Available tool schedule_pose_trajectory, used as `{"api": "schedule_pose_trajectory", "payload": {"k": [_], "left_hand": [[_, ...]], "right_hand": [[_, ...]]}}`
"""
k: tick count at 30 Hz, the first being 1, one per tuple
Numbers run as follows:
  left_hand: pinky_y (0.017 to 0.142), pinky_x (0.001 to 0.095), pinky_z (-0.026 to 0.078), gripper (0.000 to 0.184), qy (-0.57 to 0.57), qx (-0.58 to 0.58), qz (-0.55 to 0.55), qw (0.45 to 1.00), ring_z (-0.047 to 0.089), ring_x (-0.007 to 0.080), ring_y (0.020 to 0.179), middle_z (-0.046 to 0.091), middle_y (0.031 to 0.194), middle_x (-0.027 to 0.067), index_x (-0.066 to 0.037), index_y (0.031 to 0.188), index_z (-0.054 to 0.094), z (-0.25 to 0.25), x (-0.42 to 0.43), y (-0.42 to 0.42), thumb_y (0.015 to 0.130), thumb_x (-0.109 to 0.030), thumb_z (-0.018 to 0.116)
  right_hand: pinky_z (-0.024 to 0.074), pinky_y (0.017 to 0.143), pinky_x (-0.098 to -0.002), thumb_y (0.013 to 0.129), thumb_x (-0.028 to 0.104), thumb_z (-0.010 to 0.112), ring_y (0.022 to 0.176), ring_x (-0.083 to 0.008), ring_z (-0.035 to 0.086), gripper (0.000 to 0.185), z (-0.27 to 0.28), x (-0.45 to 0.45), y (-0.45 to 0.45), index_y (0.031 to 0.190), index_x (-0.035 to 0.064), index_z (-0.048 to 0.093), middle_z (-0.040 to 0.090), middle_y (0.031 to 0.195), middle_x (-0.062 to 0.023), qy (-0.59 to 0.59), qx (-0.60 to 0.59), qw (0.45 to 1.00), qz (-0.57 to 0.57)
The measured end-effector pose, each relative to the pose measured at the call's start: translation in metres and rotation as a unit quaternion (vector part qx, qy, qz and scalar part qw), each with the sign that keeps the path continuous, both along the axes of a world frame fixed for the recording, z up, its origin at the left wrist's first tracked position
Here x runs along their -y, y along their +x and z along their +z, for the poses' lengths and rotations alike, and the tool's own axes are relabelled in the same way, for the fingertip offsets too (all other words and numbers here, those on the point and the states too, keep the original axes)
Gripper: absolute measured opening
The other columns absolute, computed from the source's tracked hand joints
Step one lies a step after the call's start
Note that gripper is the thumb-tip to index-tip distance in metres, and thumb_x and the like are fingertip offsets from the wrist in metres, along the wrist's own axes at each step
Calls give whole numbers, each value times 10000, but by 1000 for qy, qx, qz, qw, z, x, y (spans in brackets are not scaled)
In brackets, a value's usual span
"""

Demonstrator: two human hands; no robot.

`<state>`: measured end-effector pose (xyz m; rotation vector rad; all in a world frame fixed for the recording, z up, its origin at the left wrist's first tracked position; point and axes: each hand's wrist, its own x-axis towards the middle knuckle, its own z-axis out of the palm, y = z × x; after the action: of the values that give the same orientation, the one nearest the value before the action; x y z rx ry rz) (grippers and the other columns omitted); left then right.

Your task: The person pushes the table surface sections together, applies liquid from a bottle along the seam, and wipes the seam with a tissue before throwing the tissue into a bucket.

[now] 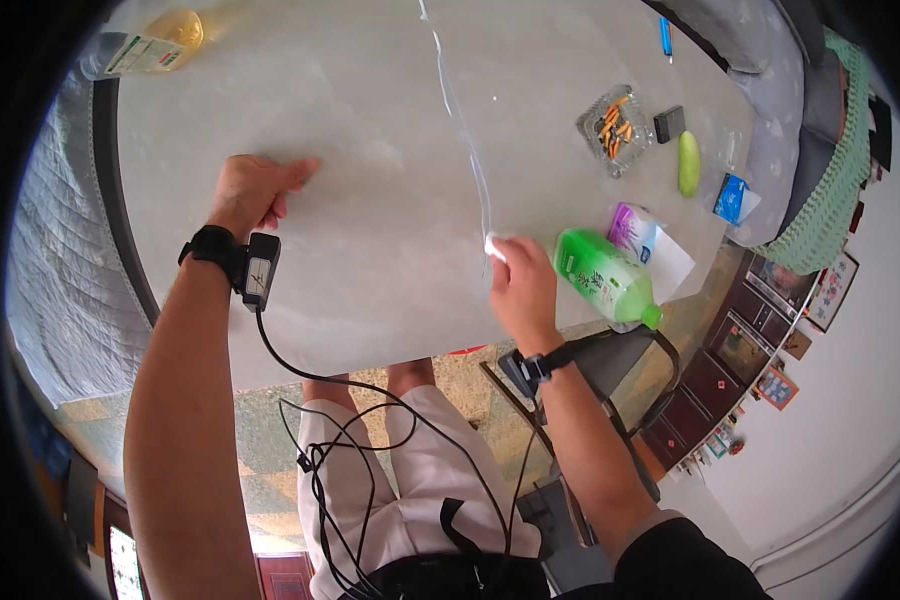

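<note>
On the grey tabletop [370, 290], my left hand [255, 190] rests at the left. Its thumb side stretches to the right, the other fingers are loosely bent, and nothing shows in it. My right hand [523, 285] pinches a small white wad [495, 245] against the table; whether it is tissue I cannot tell. From that wad a thin, shiny whitish streak [460, 115] runs up to the far edge. Just right of my right hand lies a green-labelled bottle [605, 275] on its side, with a purple and white pack [635, 232] behind it.
A glass ashtray [595, 125] with several cigarette butts, a dark small box [669, 124], a green cucumber-like vegetable [688, 165], a blue pack [731, 199] and a blue lighter [666, 37] lie to the right. An amber bottle [180, 35] lies far left. Black cables [320, 375] hang over my lap.
</note>
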<state>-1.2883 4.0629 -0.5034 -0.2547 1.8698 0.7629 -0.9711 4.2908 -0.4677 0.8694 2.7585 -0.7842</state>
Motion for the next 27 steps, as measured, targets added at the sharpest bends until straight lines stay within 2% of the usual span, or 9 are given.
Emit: {"api": "schedule_pose_trajectory", "payload": {"k": [3,5,6,8,10,12,15,22,27], "left_hand": [[409,274,364,440,-11,-17,-6,1000,474,115,411,541,536,14,-57,715,671,2,-3,1,848,-410,898],[405,277,366,442,-1,-17,3,1000,473,117,407,544,536,15,-55,715,673,0,-2,1,849,-411,897],[402,280,368,444,7,-13,13,1000,473,119,404,547,536,17,-53,715,676,-2,0,2,850,-413,896],[396,286,382,450,12,-16,9,1000,490,124,405,565,542,32,-28,721,680,-11,3,3,854,-398,900],[396,288,395,440,18,-15,27,999,491,125,402,569,544,42,-16,724,681,3,-3,2,859,-370,905],[399,293,409,432,9,-13,28,999,497,126,409,579,552,50,-6,730,683,7,-5,1,861,-350,908],[410,311,434,421,3,5,43,999,524,139,428,591,562,62,8,742,698,6,-5,0,857,-338,907],[433,330,469,408,-11,29,61,998,556,163,437,610,562,81,24,719,680,12,-6,-4,859,-298,888],[457,329,506,402,-5,49,72,996,598,176,446,643,573,94,21,719,682,14,-4,-7,840,-306,880]], "right_hand": [[552,848,-465,854,-49,690,978,-361,667,235,-2,-4,-6,1071,18,752,686,990,-149,-1,-51,999,-9],[544,860,-466,873,-43,680,987,-364,660,224,6,2,16,1077,19,749,680,997,-151,-39,104,994,14],[544,860,-466,873,-43,680,987,-364,660,224,11,7,20,1077,19,749,680,997,-151,-38,101,994,14],[536,861,-466,873,-48,680,991,-370,649,225,11,10,10,1076,29,740,672,1001,-150,-25,8,999,-22],[531,862,-467,875,-63,675,995,-369,639,221,20,0,-33,1066,34,728,667,1006,-145,-12,-26,999,-13],[532,845,-475,875,-83,664,984,-384,643,211,19,-21,-92,1047,28,714,667,1008,-155,-13,-123,992,31],[538,823,-480,878,-95,659,962,-396,655,204,20,-50,-162,1045,14,701,675,1003,-165,-54,-141,987,61],[549,807,-470,893,-74,666,937,-397,689,198,21,-80,-276,1074,-1,700,723,1005,-185,-27,-126,984,127],[551,831,-474,884,-57,693,956,-387,695,193,15,-77,-329,1067,-2,723,737,1007,-175,-6,-143,987,79]]}}
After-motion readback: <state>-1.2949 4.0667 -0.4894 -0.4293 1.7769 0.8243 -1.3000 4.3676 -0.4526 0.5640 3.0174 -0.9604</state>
